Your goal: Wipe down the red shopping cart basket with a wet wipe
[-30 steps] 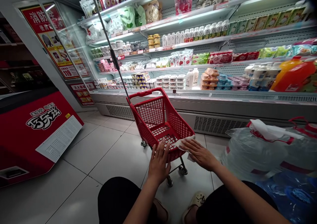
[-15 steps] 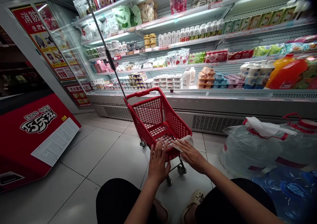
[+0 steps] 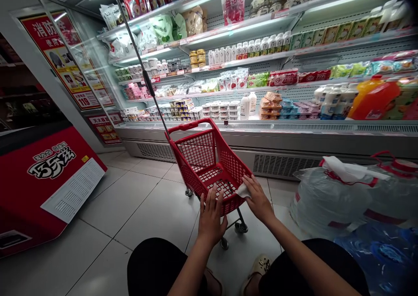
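Note:
A small red shopping cart (image 3: pixel 225 165) with a lattice basket and a long pole stands on the tiled floor in front of me. My left hand (image 3: pixel 211 215) rests on its near rim with the fingers spread and holds nothing. At the near right corner of the basket, my right hand (image 3: pixel 257 199) presses a white cloth or tissue (image 3: pixel 242 191) against the rim. The cloth lies under its fingers and is partly hidden by them.
Behind the cart runs a refrigerated display (image 3: pixel 281 141) with packed shelves. A red freezer (image 3: pixel 48 187) stands at the left. Wrapped water bottles (image 3: pixel 329 200) stand at the right, with a blue one (image 3: pixel 385 252) nearer. My knees flank the cart's near side.
My right hand has moved right along the near rim to the basket's corner, with the white cloth under it. My left hand has hardly moved.

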The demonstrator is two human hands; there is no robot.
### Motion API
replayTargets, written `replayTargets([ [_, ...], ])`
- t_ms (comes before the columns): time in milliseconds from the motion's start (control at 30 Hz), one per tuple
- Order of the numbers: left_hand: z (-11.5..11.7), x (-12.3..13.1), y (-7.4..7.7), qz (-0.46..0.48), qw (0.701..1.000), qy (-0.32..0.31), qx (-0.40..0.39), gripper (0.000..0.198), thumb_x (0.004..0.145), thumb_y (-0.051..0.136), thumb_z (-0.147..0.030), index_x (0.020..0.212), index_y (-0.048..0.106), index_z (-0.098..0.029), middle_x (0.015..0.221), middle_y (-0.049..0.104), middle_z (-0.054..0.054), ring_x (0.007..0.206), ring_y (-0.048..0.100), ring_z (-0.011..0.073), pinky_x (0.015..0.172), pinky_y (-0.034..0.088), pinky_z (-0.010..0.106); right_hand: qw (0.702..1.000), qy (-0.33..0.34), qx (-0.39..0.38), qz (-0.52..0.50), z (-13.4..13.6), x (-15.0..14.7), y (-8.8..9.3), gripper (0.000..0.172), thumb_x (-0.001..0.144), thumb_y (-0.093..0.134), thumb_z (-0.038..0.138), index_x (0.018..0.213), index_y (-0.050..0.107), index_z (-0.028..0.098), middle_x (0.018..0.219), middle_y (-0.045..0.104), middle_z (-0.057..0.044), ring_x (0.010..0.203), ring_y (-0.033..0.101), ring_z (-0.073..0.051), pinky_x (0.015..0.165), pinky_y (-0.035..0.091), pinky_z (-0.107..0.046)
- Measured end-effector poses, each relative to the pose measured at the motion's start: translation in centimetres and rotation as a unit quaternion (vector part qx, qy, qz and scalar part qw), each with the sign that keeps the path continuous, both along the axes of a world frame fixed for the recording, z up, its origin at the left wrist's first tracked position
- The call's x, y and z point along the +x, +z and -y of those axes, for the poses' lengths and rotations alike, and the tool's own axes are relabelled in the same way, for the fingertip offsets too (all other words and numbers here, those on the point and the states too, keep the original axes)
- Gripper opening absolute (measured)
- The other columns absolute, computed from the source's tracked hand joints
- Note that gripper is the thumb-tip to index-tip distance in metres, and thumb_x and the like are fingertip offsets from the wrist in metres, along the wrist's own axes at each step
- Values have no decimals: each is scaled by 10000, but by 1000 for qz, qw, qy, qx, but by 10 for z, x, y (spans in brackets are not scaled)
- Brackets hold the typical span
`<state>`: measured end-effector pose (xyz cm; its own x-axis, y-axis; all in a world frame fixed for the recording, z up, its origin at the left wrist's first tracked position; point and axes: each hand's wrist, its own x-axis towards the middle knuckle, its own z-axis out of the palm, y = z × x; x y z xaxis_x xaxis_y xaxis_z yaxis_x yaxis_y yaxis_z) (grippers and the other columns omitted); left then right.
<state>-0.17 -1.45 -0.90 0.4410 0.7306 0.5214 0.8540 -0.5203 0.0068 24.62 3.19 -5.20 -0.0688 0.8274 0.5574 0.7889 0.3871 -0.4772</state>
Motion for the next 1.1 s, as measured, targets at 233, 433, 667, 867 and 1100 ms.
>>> replayTargets([
  [233, 1, 4, -2, 7, 1000, 0, -9, 978, 847, 655, -226, 1673, 131, -229, 1739, 183, 121, 1600, 191, 326, 1288, 181, 583, 997, -71, -30, -29, -9, -22, 16, 528, 1100, 223, 363, 1545, 497, 288, 1575, 523, -40, 1546, 333, -268, 1261, 248, -632],
  [433, -1, -2, -6, 16, 1000, 8, 3, 945, 887, 618, -219, 1675, 98, -198, 1739, 173, 141, 1602, 189, 311, 1289, 178, 565, 984, 87, 31, 152, 35, -65, 15, 637, 1076, 348, 269, 1675, 134, 299, 1716, 239, 3, 1590, 208, -223, 1310, 174, -522],
  [667, 3, -9, 0, -11, 1000, -1, -3, 943, 865, 614, -182, 1674, 133, -235, 1741, 181, 115, 1603, 193, 301, 1297, 139, 569, 971, 136, 6, 198, 41, 10, 14, 681, 1060, 409, 251, 1657, 128, 417, 1746, 71, 70, 1599, 157, -246, 1282, 295, -479],
  [867, 2, -1, -3, 23, 1000, 1, -3, 957, 858, 639, -201, 1672, 138, -223, 1744, 163, 121, 1605, 178, 313, 1295, 170, 566, 985, 82, -26, 147, 48, -4, 17, 637, 1080, 447, 352, 1633, 162, 491, 1741, -119, 69, 1604, 10, -325, 1228, 366, -551],
  [1100, 0, -5, -2, 19, 1000, 7, -9, 940, 858, 628, -182, 1669, 154, -219, 1738, 184, 128, 1604, 183, 312, 1290, 172, 577, 982, 101, 1, 157, 45, -21, 21, 613, 1101, 353, 300, 1662, 132, 407, 1751, 104, 30, 1601, 143, -264, 1284, 285, -534],
])
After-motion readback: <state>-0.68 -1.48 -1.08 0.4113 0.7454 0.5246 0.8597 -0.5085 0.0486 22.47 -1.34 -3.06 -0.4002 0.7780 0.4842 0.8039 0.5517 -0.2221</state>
